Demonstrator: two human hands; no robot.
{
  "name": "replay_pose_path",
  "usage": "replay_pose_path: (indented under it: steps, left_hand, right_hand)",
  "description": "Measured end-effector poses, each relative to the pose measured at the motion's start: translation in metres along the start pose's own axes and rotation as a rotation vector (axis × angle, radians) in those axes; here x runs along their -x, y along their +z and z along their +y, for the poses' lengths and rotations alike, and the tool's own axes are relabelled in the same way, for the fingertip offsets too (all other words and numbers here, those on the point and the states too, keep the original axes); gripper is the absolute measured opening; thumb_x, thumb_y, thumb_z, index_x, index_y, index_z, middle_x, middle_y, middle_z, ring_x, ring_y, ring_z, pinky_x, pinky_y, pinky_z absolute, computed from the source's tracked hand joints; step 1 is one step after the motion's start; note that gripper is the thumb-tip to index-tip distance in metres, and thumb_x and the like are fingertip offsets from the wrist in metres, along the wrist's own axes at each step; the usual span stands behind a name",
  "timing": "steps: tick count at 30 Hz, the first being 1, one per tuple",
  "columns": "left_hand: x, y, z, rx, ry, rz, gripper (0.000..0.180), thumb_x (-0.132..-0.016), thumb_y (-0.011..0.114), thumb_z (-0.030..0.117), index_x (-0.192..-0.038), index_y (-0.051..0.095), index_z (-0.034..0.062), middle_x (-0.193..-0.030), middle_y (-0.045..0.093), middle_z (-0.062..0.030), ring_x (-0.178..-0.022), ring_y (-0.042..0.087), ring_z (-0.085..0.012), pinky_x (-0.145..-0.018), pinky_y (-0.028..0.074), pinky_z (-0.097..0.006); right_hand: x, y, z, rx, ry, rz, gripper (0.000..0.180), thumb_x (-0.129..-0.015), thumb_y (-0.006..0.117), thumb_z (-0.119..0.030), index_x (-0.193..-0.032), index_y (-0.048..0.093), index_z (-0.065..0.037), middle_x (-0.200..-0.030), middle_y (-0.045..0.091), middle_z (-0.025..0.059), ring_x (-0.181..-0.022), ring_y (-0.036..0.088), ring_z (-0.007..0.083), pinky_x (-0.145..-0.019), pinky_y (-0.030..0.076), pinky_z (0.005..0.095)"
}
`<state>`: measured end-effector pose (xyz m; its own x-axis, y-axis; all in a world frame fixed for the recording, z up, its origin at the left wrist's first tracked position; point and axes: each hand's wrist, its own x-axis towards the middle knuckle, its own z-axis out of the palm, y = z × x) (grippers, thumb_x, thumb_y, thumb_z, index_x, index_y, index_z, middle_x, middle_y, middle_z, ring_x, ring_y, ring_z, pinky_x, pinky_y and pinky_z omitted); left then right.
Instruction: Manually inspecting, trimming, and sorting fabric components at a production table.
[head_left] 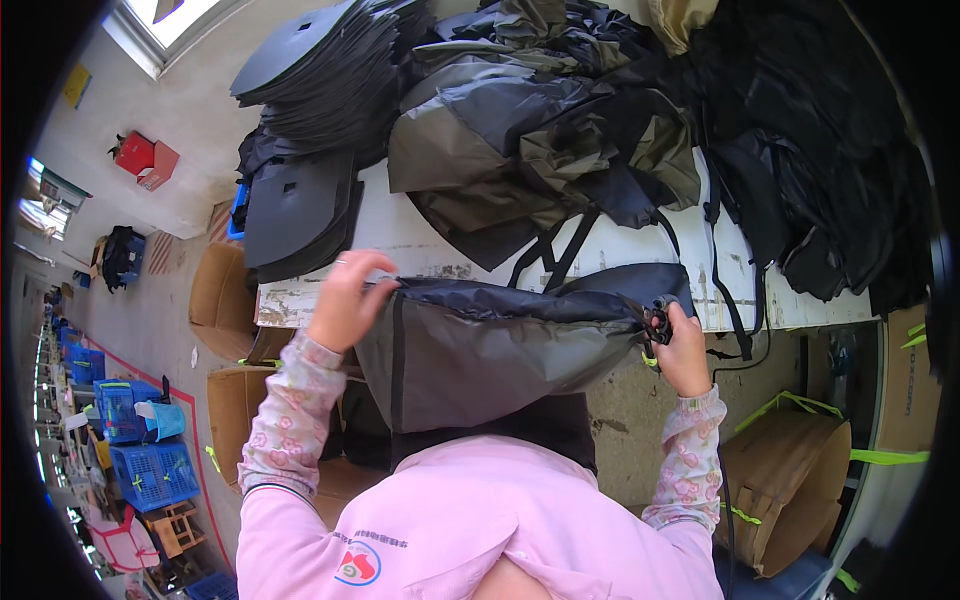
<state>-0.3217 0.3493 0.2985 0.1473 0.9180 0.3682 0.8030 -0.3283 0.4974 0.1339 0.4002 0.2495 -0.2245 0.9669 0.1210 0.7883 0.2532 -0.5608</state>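
Stretching sideways between the two bare hands, a smooth dark olive-grey fabric piece (pixel 490 350) hangs in front of the person's pale pink top (pixel 470 510), along the near edge of a white table with scuffed, worn paint (pixel 415 240). The left hand (pixel 350 303) pinches the fabric's upper left corner between thumb and fingers, close to a narrow black band running down that side. The right hand (pixel 686 355) is curled round a small black object (pixel 658 322) at the fabric's right end; whether this is a tool or bunched trim, I cannot tell. A bit of yellow-green shows just below it. The fabric's upper edge is gathered and darker, and its lower part droops below the tabletop. Both forearms wear pale floral-patterned sleeves (pixel 292 412).

On the table, beyond the hands, lies a crumpled heap of olive and black sheet fabric (pixel 550 130), with black webbing straps (pixel 568 255) trailing toward the near edge. To its left rises a stack of flat black panels with rounded corners (pixel 300 205); to its right spreads a mound of soft black cloth (pixel 810 130). Down at the right stands an open brown cardboard carton (pixel 775 485), and far left, blue plastic crates (pixel 155 473) sit on the floor
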Motion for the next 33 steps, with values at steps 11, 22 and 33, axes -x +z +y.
replay_pose_path:
  steps: [11,22,33]
  left_hand:
    - [-0.051,0.175,0.119,0.179,0.237,-0.292,0.019,-0.080,0.073,0.021,-0.093,0.065,0.0089,-0.087,0.058,-0.0078,-0.093,0.054,-0.0297,-0.084,0.044,-0.040]
    - [-0.051,0.167,0.101,0.971,-0.229,-0.806,0.015,-0.088,0.068,0.013,-0.090,0.057,0.0032,-0.079,0.059,0.0012,-0.073,0.051,-0.0040,-0.065,0.042,-0.020]
    - [-0.037,0.164,0.098,1.030,-0.227,-0.883,0.017,-0.084,0.073,0.004,-0.092,0.059,0.0027,-0.086,0.061,0.0028,-0.079,0.054,-0.0047,-0.072,0.045,-0.020]
  right_hand:
    - [0.013,-0.015,-0.003,-0.095,0.026,0.002,0.031,-0.066,0.069,0.003,-0.091,0.056,-0.008,-0.083,0.067,0.0061,-0.075,0.056,0.0329,-0.071,0.043,0.0391]
    - [0.034,-0.032,0.004,-0.036,0.022,-0.127,0.026,-0.065,0.071,-0.001,-0.086,0.056,-0.008,-0.080,0.063,0.0090,-0.074,0.053,0.0341,-0.068,0.042,0.0406]
    - [0.028,-0.046,-0.011,0.108,-0.115,-0.282,0.028,-0.069,0.078,-0.016,-0.085,0.057,-0.010,-0.078,0.064,0.0076,-0.067,0.055,0.0355,-0.066,0.041,0.0404]
